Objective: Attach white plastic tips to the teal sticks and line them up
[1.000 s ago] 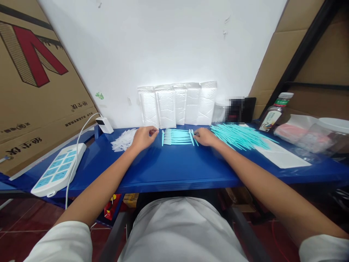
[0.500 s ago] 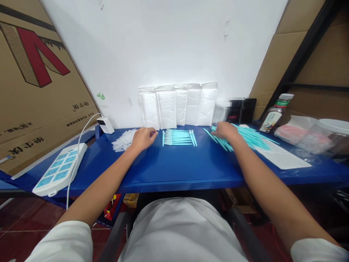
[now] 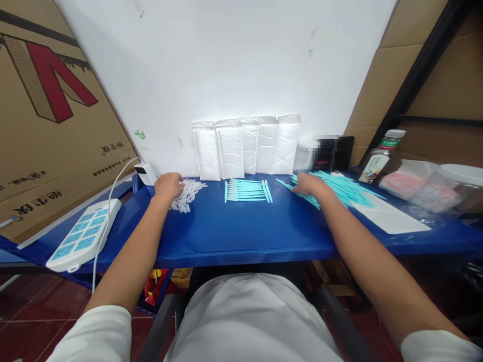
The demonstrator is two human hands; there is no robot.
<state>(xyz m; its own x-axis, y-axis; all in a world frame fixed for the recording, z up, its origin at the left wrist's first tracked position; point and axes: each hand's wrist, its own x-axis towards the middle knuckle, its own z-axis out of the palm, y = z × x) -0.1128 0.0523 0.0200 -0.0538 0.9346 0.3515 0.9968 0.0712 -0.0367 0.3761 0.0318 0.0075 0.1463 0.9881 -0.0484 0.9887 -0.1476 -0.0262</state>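
My left hand (image 3: 168, 187) is at the left edge of a loose pile of small clear-white plastic pieces (image 3: 187, 193), its fingers curled down and partly hidden. On the right, my right hand (image 3: 307, 184) reaches into a heap of slim turquoise plastic sticks (image 3: 345, 188). Its thumb and fingertips are closed on one turquoise stick (image 3: 283, 183) that pokes out to the left. Between the hands lies a neat row of turquoise sticks with whitish tips (image 3: 247, 190), mostly side by side, with one upright at the left end and a couple at the right.
White padded packets (image 3: 247, 148) lean on the wall behind the blue table (image 3: 245, 231). A power strip (image 3: 85, 234) and a small white device (image 3: 145, 174) stand left. At right are a white sheet (image 3: 394, 217), a bottle (image 3: 382, 156) and a clear tub (image 3: 449, 188).
My left hand has moved left from beside the row to the far side of the clear pieces. My right hand stays at the heap, and the protruding stick has shifted slightly left.
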